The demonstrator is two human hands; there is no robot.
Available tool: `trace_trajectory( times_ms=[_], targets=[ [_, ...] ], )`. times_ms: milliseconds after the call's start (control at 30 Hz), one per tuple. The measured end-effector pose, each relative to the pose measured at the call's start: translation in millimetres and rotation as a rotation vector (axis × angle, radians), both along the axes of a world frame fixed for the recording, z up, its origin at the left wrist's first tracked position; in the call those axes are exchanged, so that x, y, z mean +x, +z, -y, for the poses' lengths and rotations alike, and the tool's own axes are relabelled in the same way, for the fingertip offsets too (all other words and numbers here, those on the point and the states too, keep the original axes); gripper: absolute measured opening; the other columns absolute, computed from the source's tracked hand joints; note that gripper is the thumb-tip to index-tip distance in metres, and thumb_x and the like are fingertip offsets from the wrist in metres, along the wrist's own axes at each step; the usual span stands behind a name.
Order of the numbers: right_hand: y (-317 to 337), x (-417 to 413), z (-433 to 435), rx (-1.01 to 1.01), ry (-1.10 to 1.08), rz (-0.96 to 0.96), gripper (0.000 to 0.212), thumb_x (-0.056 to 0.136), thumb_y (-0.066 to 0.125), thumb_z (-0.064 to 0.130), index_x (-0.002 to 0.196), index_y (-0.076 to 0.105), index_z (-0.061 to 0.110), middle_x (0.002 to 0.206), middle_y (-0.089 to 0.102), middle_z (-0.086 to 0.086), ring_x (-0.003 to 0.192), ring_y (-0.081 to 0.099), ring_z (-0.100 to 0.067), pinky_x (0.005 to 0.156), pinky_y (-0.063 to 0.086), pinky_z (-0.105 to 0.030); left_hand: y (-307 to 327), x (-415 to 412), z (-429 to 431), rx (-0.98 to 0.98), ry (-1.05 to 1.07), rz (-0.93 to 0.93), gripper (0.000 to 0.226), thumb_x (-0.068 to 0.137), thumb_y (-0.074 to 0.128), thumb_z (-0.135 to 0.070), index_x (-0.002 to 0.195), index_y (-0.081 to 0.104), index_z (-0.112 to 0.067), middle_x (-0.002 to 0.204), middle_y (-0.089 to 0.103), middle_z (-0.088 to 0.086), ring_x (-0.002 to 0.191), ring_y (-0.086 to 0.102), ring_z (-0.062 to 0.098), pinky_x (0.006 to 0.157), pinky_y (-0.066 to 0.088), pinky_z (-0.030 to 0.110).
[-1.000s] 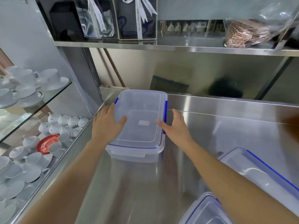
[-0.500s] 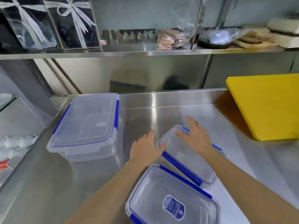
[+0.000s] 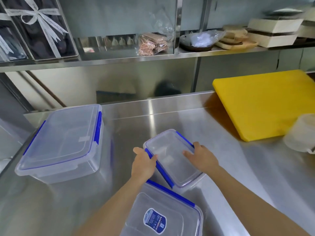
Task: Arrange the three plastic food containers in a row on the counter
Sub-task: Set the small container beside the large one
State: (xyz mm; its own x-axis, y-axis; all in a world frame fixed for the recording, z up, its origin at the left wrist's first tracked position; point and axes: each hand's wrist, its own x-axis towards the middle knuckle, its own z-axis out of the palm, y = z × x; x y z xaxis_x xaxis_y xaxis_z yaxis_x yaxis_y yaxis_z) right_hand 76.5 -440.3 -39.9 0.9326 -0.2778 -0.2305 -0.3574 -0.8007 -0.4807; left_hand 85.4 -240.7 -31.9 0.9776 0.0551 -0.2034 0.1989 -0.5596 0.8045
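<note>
Altogether, three clear plastic food containers with blue lid clips sit on the steel counter [image 3: 213, 167]. One is the large container [image 3: 61, 143], standing alone at the left, well apart from the other two. One is the small container [image 3: 172, 159], near the middle of the counter, turned at an angle. One is the labelled container [image 3: 163, 213], nearest the camera at the bottom edge, with a single blue sticker on its lid; its far corner lies just beside the near end of the small container, and I cannot tell whether they touch.

Two bare hands are both on the small container. Left hand [image 3: 143, 165]: its grip is wrapped over the left long edge, thumb on the lid and fingers curled down past the blue clip. Right hand [image 3: 202, 156]: it presses the right long edge, fingers spread flat on the lid. Together they clasp the container between them. Whether it is lifted off the counter or resting on it cannot be told.

One yellow cutting board [image 3: 265, 103] lies at the far right of the counter, with one blurred white object [image 3: 301, 133] overlapping its near corner. One steel shelf [image 3: 153, 57] runs above, carrying two ribbon-tied dark boxes [image 3: 39, 29] at left and one bag of brown wafers [image 3: 151, 42] near the middle.
</note>
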Motion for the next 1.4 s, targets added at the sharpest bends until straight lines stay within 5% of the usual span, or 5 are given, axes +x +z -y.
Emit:
trace_trajectory(
  times_ms=[133,333,633,967,1400],
  targets=[
    [7.8,4.8,-4.9,0.468,0.018,-0.012,0.046,0.076,0.072,0.043,0.106,0.043,0.023,0.093,0.059,0.007,0.076,0.058,-0.01,0.063,0.048,-0.026,8.4,5.4,-4.6,-0.363,-0.039,-0.256,0.087,0.061,0.081,-0.048,0.123,0.031,-0.011,0.104,0.053,-0.009,0.093,0.06,0.01,0.077,0.054,0.033],
    [4.4,-5.1,7.5,0.788,0.49,-0.213,0.105,0.057,0.09,0.017,0.118,0.025,0.071,0.109,0.052,0.04,0.102,0.055,0.015,0.071,0.055,-0.014,8.5,7.7,-40.0,0.047,-0.505,-0.385,0.137,0.04,0.089,-0.046,0.146,0.005,-0.026,0.146,0.028,-0.002,0.13,0.042,0.019,0.104,0.044,0.04],
    [-5.8,22.7,-19.8,0.682,0.535,0.098,0.112,0.055,0.088,0.01,0.134,0.024,0.055,0.127,0.049,0.021,0.116,0.054,-0.002,0.076,0.058,-0.023,-12.2,11.2,-60.4,-0.155,-0.29,-0.131,0.115,0.047,0.086,-0.047,0.135,0.014,-0.035,0.113,0.041,-0.03,0.101,0.05,-0.007,0.063,0.047,0.005],
    [3.2,110.8,-68.3,0.714,0.481,0.066,0.104,0.058,0.081,-0.006,0.141,0.028,0.027,0.128,0.052,0.005,0.12,0.052,-0.016,0.095,0.053,-0.041,-14.6,78.8,-90.3,-0.332,-0.065,0.001,0.063,0.078,0.071,-0.004,0.132,0.044,-0.021,0.128,0.058,-0.002,0.121,0.053,0.015,0.106,0.042,0.038],
    [-21.5,150.0,-97.3,0.648,0.396,0.141,0.099,0.058,0.088,0.008,0.137,0.03,0.023,0.132,0.049,-0.001,0.119,0.052,-0.018,0.101,0.047,-0.043,-40.0,111.8,-95.6,-0.365,0.079,0.015,0.055,0.094,0.047,-0.009,0.143,0.032,-0.03,0.138,0.05,-0.009,0.128,0.044,0.012,0.11,0.033,0.035]
  ],
)
